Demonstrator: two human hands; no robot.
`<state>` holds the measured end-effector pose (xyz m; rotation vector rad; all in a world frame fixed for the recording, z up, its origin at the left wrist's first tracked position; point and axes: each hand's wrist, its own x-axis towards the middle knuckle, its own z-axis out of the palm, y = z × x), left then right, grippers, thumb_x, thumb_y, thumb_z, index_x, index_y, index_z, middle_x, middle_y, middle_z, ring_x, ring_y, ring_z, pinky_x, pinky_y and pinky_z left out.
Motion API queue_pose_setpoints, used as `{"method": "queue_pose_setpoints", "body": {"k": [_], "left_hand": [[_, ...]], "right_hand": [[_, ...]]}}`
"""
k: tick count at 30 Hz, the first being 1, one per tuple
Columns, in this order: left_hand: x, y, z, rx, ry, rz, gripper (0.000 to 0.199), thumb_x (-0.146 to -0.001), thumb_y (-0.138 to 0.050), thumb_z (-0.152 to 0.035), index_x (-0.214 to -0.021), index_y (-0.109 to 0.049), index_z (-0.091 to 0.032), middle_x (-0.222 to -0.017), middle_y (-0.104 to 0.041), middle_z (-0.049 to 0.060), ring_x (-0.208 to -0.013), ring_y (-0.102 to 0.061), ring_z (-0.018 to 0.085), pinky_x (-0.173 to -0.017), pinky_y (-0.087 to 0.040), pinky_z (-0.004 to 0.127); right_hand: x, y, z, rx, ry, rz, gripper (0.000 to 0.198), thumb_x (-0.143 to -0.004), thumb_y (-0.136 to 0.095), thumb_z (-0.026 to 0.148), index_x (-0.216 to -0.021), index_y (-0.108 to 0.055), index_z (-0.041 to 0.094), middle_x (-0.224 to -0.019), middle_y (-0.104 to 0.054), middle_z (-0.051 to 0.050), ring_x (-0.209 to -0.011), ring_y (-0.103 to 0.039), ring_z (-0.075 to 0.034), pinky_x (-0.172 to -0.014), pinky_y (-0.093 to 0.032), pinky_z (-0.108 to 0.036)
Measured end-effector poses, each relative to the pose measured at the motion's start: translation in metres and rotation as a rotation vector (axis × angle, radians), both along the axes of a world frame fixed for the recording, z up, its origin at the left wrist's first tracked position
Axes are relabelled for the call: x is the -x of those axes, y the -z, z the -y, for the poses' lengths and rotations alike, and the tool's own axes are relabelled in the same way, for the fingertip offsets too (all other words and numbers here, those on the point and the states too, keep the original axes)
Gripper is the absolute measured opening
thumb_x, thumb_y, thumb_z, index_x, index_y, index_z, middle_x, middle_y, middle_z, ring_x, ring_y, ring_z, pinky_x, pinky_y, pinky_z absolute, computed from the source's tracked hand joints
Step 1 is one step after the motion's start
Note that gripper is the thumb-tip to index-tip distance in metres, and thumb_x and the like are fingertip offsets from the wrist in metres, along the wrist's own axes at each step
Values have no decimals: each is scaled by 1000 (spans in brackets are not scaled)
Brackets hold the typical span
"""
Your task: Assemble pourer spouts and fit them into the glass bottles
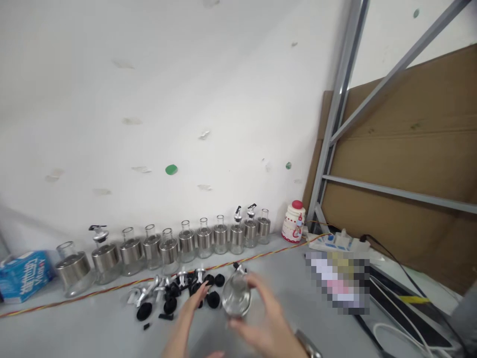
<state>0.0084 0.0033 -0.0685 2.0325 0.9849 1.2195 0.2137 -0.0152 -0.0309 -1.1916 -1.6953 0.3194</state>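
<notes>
Tilted a clear glass bottle (236,297) round end toward the viewer, with long axis apparently running away toward the wall (231,99). Gripped it between thumb and fingers of the right hand (267,314), around its right side. Spread the left hand (187,315) wide, fingers extended, left of the bottle, near loose pourer spouts (148,290).

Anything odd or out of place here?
No spill visible. Black and silver pourer parts lie jumbled on the table, with one small black piece apart; pale scraps dot the wall, like torn tape.
</notes>
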Motion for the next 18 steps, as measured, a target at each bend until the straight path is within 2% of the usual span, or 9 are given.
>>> {"method": "queue_pose_setpoints", "body": {"k": [2, 3, 5, 8, 10, 11, 13, 14, 18], "left_hand": [[-6, 5, 5, 155, 91, 92, 82, -56, -71, -41, -128, -34, -25, -129, -44, 9, -116, -41, 30, -97, -35, 39], [-8, 8, 8, 228, 111, 152, 82, -57, -69, -45, -128, -34, -24, -129, -45, 9, -117, -41, 31, -97, -35, 39], [-12, 15, 9, 339, 125, 234, 79, -60, -65, -49, -128, -35, -23, -127, -47, 9, -115, -42, 30, -95, -36, 39], [-10, 20, 5, 377, 107, 176, 81, -55, -71, -42, -126, -38, -21, -125, -48, 10, -111, -47, 30, -95, -37, 39], [-6, 22, 0, 357, 96, 74, 78, -54, -73, -35, -123, -41, -18, -123, -50, 12, -110, -47, 31, -95, -36, 40], [-4, 22, -2, 347, 95, 31, 75, -55, -73, -33, -121, -42, -16, -122, -51, 14, -110, -47, 31, -95, -35, 40], [-1, 21, -5, 340, 83, -13, 71, -56, -72, -31, -119, -44, -14, -119, -53, 16, -110, -48, 31, -95, -35, 40], [-1, 20, -5, 343, 74, -24, 70, -55, -72, -31, -118, -45, -13, -118, -54, 16, -109, -48, 31, -95, -36, 39], [-4, 10, -3, 335, 37, -51, 68, -53, -73, -29, -115, -48, -14, -113, -58, 14, -106, -51, 30, -93, -38, 36]], "right_hand": [[16, 5, 13, 91, -140, 58, 68, -50, -75, 29, -112, -48, 21, -112, -54, -10, -111, -43, -30, -96, -30, -45], [21, 4, 15, 102, -221, 94, 69, -49, -76, 32, -111, -49, 21, -106, -57, -10, -106, -48, -29, -98, -27, -46], [25, -3, 14, 119, -381, 163, 65, -54, -73, 36, -112, -49, 21, -100, -59, -8, -98, -52, -24, -99, -25, -46], [14, -13, -3, 145, -508, 111, 56, -62, -67, 43, -112, -51, 25, -107, -56, -6, -101, -50, -20, -92, -37, -34], [0, -10, -24, 176, -413, 30, 33, -79, -51, 39, -108, -55, 24, -109, -54, -6, -102, -49, -17, -90, -38, -32], [-7, -4, -36, 167, -257, 1, 28, -82, -46, 35, -105, -57, 23, -106, -55, -6, -101, -50, -18, -89, -38, -33], [-19, 13, -61, 144, 61, 32, 26, -78, -51, 30, -101, -59, 19, -99, -56, -9, -96, -50, -21, -88, -37, -36], [-23, 22, -72, 142, 162, 64, 28, -75, -55, 27, -102, -60, 19, -97, -57, -9, -95, -49, -24, -87, -37, -38], [-26, 50, -94, 149, 185, 49, 32, -65, -61, 15, -97, -61, 20, -94, -58, -10, -95, -48, -28, -86, -35, -42]]}}
